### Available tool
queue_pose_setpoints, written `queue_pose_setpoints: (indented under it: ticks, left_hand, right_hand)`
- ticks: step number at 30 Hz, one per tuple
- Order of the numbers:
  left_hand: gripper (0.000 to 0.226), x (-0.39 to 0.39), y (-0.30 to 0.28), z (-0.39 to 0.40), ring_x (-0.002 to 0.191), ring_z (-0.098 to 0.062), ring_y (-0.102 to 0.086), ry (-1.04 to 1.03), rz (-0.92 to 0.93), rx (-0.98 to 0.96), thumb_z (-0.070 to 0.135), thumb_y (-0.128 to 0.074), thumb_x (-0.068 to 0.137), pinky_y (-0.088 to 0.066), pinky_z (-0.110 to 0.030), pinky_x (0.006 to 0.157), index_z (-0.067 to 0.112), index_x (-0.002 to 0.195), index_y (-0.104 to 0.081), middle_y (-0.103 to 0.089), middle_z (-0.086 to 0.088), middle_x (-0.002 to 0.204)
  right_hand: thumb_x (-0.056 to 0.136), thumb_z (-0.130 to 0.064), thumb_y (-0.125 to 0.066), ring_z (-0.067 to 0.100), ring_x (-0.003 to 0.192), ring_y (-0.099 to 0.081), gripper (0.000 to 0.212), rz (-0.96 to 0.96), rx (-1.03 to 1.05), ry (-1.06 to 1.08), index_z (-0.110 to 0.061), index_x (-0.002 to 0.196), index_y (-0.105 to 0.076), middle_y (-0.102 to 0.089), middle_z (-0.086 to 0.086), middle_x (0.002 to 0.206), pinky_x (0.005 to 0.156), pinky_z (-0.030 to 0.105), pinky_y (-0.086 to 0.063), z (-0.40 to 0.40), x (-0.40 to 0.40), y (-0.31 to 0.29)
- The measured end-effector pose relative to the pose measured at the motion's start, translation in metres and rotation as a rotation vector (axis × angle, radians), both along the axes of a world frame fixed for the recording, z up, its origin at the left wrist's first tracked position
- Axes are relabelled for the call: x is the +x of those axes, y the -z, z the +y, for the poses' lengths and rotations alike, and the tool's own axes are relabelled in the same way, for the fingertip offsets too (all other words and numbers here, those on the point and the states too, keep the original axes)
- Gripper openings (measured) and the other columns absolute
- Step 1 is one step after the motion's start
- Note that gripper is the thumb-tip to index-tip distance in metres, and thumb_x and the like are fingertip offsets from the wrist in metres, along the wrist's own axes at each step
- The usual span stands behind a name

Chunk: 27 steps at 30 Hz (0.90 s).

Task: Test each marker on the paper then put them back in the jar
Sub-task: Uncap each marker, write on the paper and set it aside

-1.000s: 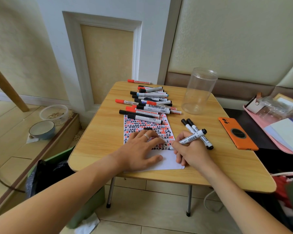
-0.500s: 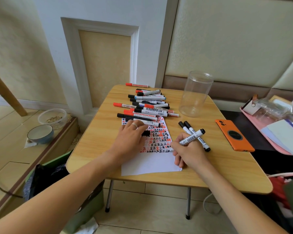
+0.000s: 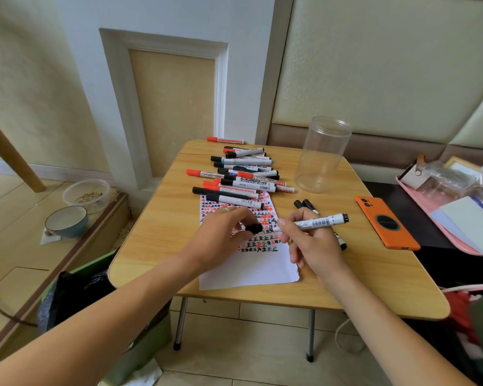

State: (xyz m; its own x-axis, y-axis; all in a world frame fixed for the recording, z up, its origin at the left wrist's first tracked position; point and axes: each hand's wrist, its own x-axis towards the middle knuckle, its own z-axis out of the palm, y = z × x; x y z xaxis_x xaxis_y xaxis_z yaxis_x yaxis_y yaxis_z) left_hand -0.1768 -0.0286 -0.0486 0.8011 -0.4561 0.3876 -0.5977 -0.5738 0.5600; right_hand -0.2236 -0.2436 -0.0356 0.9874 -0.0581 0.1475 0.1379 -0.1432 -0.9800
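While the right hand [image 3: 311,240] grips a whiteboard marker [image 3: 322,220] over the paper [image 3: 248,271], fingers curled round its barrel; left hand [image 3: 223,232] pinching what looks like its black cap [image 3: 253,228].

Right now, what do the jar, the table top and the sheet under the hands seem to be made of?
The jar looks like clear, glossy plastic: the wall shows through it, though it could be glass. The table top looks like light wood or a wood-grain laminate with a smooth, satin surface. The sheet is thin, matte white paper, covered with red and black marks in its upper part.
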Motion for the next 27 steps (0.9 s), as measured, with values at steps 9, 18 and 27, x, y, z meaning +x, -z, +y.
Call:
queue_pose_setpoints:
  ticks: [9,18,27]
  left_hand:
    - [0.013,-0.017,-0.008,-0.008,0.090,-0.004,-0.050,0.090,-0.087,-0.014,0.018,-0.070,0.094,-0.038,-0.016,0.077,0.023,0.106,-0.067,-0.060,0.015,0.093]
    - [0.019,-0.015,-0.005,0.000,0.095,-0.007,-0.054,0.082,-0.022,-0.058,0.020,-0.070,0.091,-0.046,-0.026,0.081,0.024,0.108,-0.066,-0.061,0.010,0.098]
    - [0.013,-0.018,-0.016,0.010,0.088,-0.013,-0.064,0.087,0.089,-0.217,0.011,-0.066,0.094,-0.051,-0.029,0.076,0.019,0.102,-0.062,-0.068,0.009,0.094]
  right_hand:
    - [0.093,-0.027,-0.076,0.026,0.042,-0.051,0.017,-0.030,-0.098,-0.081,-0.018,0.087,-0.062,-0.062,0.028,0.069,0.039,0.026,-0.036,0.008,0.000,0.003]
    - [0.091,-0.065,-0.047,0.018,0.053,-0.052,0.062,0.170,0.181,-0.168,-0.011,0.105,-0.074,-0.065,0.012,0.081,0.048,0.025,-0.034,0.001,-0.005,-0.010]
    - [0.092,-0.021,-0.073,0.020,0.055,-0.052,0.022,0.101,0.206,-0.066,-0.005,0.104,-0.068,-0.065,0.003,0.073,0.047,0.024,-0.040,-0.003,-0.006,-0.010]
